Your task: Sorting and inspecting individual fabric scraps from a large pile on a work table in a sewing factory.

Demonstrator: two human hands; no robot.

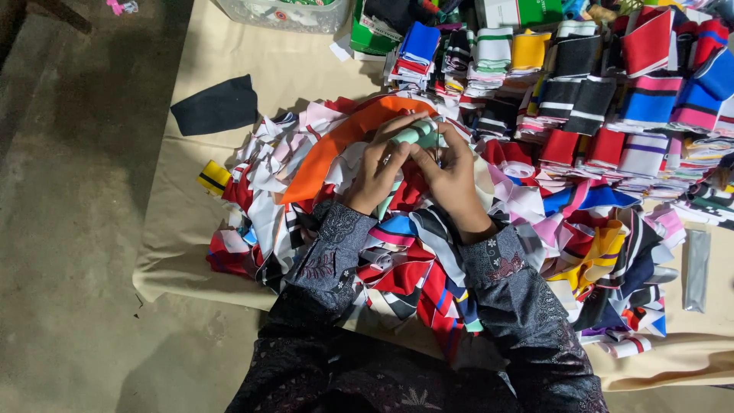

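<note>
My left hand (376,170) and my right hand (451,177) meet over a heap of loose coloured fabric pieces (413,252). Between the fingers of both hands is a pale green and white striped fabric strip (414,136), held just above the heap. A large orange fabric piece (336,149) lies right beside my left hand. A thin metal item shows at my right fingers, too small to tell what it is. Dark patterned sleeves cover both forearms.
Neat stacks of folded striped fabric pieces (581,92) fill the far right. A black fabric piece (215,107) lies alone at the left on the beige cloth (183,229). A clear plastic box (279,14) and green cartons (367,34) stand at the back. A grey strip (696,268) lies at the right.
</note>
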